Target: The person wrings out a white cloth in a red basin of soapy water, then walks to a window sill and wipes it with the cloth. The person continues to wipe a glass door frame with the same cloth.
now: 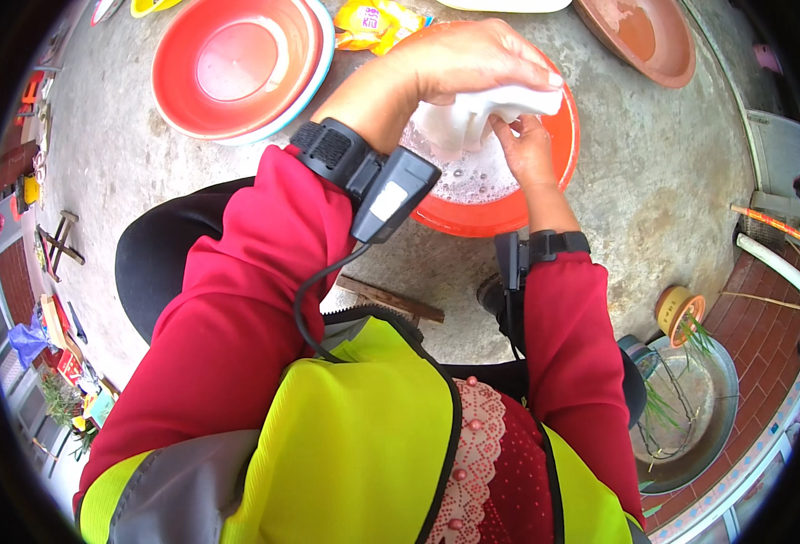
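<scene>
A wet white cloth [464,122] hangs in folds over an orange-red plastic basin [471,221] of foamy, sudsy water [474,180]. My left hand [478,64] reaches across from the left and holds the cloth's upper part, palm down, with its thumb side towards the right. Lower on the right, my right hand [529,146] pinches the cloth between thumb and fingers, just above the suds. Part of the cloth is hidden under my left hand, and its lower end meets the foam.
Stacked red [236,61] and light blue basins [327,54] stand left. A yellow packet [372,24] lies behind my basin, a brown basin [672,61] at far right. Near my right knee are a potted plant [672,309] and a metal tub [719,421]. Wooden stool parts [393,299] show beneath me.
</scene>
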Demonstrator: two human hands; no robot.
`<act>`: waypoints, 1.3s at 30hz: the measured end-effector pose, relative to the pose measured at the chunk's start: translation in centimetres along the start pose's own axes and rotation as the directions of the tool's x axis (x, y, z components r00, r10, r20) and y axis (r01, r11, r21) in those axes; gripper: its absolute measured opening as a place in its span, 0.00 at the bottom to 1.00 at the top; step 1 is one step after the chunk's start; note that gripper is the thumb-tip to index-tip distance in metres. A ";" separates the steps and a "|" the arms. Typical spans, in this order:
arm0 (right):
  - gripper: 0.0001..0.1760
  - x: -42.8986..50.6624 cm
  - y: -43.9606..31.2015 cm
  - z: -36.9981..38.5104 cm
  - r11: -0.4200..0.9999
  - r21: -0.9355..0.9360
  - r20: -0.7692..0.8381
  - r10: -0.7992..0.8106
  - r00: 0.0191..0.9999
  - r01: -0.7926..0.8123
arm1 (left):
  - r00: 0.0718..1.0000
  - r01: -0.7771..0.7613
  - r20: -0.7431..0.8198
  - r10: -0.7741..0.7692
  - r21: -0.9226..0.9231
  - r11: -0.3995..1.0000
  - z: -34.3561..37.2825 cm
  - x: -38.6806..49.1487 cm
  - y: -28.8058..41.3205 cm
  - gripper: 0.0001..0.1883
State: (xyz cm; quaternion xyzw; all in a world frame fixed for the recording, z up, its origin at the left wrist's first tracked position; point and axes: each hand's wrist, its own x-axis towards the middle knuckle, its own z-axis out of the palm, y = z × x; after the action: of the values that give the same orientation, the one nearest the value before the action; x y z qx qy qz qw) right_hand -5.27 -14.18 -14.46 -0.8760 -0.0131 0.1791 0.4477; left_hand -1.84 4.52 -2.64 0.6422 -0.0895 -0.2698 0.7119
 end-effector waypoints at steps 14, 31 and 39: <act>0.09 0.3 0.6 0.8 0.999 0.039 -0.116 0.019 0.993 -0.015 | 1.000 -0.015 -0.015 0.013 -0.127 0.992 -1.5 0.3 -1.4 0.13; 0.13 2.5 0.8 -8.8 0.944 0.249 -0.427 -0.095 0.899 0.218 | 0.941 -0.240 -0.224 0.252 0.081 0.967 -5.5 1.0 -4.8 0.15; 0.12 -1.8 9.2 1.5 0.981 -0.089 0.025 0.175 0.984 -0.172 | 0.828 0.557 -0.377 -0.415 0.473 0.682 -1.3 -2.5 -20.1 0.18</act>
State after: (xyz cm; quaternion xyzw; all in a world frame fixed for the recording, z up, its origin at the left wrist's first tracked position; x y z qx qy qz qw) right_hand -8.69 -18.87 -22.01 -0.8893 0.0481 0.2312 0.3916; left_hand -8.68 6.30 -21.67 0.8508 0.0963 -0.3318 0.3960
